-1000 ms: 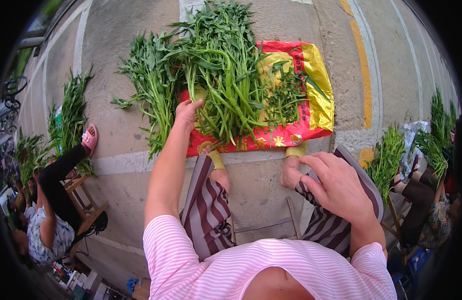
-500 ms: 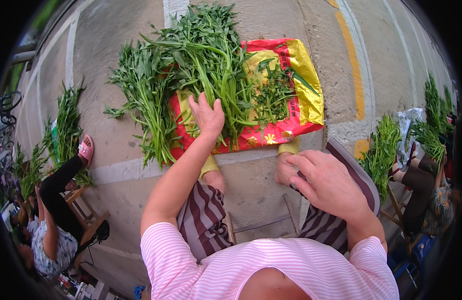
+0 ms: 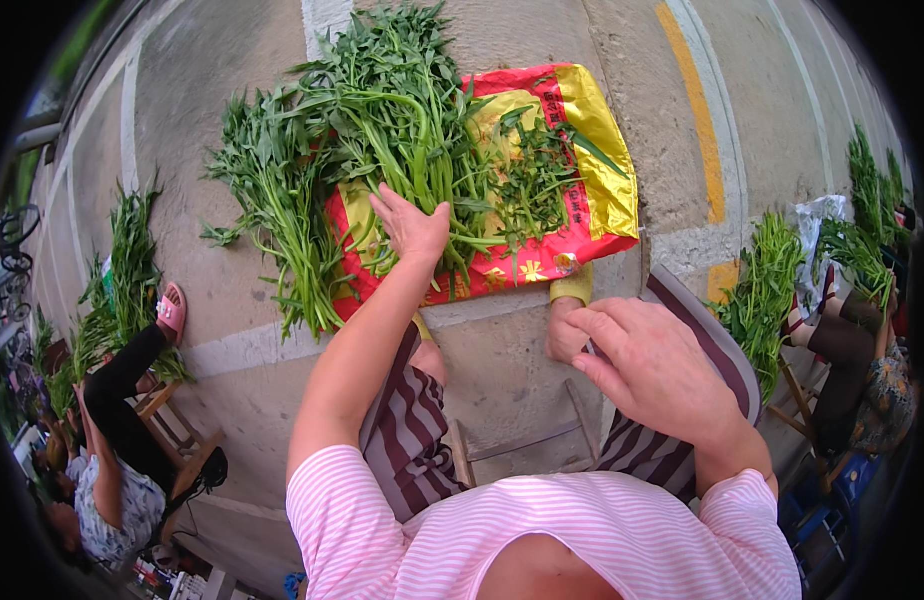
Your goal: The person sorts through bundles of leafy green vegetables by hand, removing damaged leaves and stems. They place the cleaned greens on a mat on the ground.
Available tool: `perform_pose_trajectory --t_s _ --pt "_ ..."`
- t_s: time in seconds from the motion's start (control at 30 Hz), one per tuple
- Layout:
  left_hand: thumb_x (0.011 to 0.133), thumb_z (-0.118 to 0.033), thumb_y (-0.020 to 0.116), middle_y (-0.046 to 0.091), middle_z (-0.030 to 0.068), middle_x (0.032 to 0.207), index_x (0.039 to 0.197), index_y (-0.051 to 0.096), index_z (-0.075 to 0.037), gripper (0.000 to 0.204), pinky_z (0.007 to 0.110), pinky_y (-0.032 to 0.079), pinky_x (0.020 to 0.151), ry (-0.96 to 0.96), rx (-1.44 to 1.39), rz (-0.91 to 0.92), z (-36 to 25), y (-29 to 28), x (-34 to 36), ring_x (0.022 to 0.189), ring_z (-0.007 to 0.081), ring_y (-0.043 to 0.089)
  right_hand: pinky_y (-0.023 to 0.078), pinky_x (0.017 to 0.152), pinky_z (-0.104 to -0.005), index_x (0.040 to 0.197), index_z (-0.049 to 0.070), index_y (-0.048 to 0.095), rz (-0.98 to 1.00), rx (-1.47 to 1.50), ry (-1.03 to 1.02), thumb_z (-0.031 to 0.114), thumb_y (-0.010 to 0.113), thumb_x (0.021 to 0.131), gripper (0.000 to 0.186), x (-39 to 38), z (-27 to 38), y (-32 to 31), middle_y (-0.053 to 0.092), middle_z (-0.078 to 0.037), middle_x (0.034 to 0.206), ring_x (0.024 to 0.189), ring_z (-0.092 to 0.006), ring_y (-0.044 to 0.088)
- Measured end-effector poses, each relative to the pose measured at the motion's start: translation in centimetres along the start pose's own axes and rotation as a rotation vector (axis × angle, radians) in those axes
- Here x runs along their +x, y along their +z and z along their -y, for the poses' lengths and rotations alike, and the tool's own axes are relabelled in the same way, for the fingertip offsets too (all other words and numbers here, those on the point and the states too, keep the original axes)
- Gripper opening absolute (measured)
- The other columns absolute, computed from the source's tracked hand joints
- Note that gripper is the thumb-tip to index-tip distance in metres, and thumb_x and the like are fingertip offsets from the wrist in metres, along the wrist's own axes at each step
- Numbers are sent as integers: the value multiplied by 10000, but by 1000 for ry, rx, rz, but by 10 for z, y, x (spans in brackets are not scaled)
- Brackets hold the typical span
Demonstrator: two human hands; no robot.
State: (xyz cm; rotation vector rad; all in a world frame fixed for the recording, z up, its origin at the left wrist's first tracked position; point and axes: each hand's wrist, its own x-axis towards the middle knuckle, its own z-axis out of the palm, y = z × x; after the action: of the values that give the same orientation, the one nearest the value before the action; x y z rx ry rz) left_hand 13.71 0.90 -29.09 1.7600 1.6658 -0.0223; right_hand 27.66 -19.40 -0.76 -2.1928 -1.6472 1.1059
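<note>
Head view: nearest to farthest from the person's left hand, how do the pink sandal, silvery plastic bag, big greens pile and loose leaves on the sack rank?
From the left hand:
1. Big greens pile, just ahead.
2. Loose leaves, to the right, on the red-and-gold sack.
3. Pink sandal, off left.
4. Silvery plastic bag, far right.

Toward the left edge of the pavement [image 3: 182,110] we see a person [image 3: 117,500] on a wooden stool [image 3: 194,463], wearing a pink sandal [image 3: 172,313]. Toward the right edge we see a yellow stripe [image 3: 697,110], leafy bundles [image 3: 767,285], a pale plastic bag [image 3: 812,240] and another seated person [image 3: 884,405].
</note>
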Motion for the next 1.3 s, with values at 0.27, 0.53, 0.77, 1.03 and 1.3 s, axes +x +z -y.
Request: perform_pose_trajectory --t_s 0.27,0.53,0.77,1.03,1.3 --pt "683 32 719 615 160 1135 1337 384 8 735 394 544 851 -39 -541 46 49 -36 32 977 299 644 473 878 -425 1206 80 596 -19 11 3 207 672 877 361 -3 -4 -3 622 -120 1117 1012 -333 596" --pt "742 57 618 665 86 959 1078 619 -24 346 418 580 787 -275 -855 538 62 -96 58 824 259 672 474 889 -422 1202 79 599 -16 7 0 212 664 883 352 -2 -4 0 622 -123 1136 1030 -336 596" --pt "786 10 633 676 105 998 1101 606 25 316 448 602 826 -110 -971 712 59 -116 56 905 262 695 474 896 -422 1208 76 596 11 15 13 207 659 885 354 2 0 1 622 -128 1141 1040 -340 594" --pt "829 -137 796 667 54 851 996 673 -28 234 428 626 781 -338 -978 661 61 -114 61 707 163 669 474 894 -420 1219 76 593 20 9 14 209 658 888 363 5 2 2 623 -125 1137 1032 -339 597" --pt "897 -136 718 680 166 1148 1150 596 -1 312 407 617 803 -219 -1187 769 52 -116 51 957 281 701 472 874 -413 1221 77 595 0 -4 -1 208 656 890 361 5 0 4 625 -114 1136 1025 -326 600"
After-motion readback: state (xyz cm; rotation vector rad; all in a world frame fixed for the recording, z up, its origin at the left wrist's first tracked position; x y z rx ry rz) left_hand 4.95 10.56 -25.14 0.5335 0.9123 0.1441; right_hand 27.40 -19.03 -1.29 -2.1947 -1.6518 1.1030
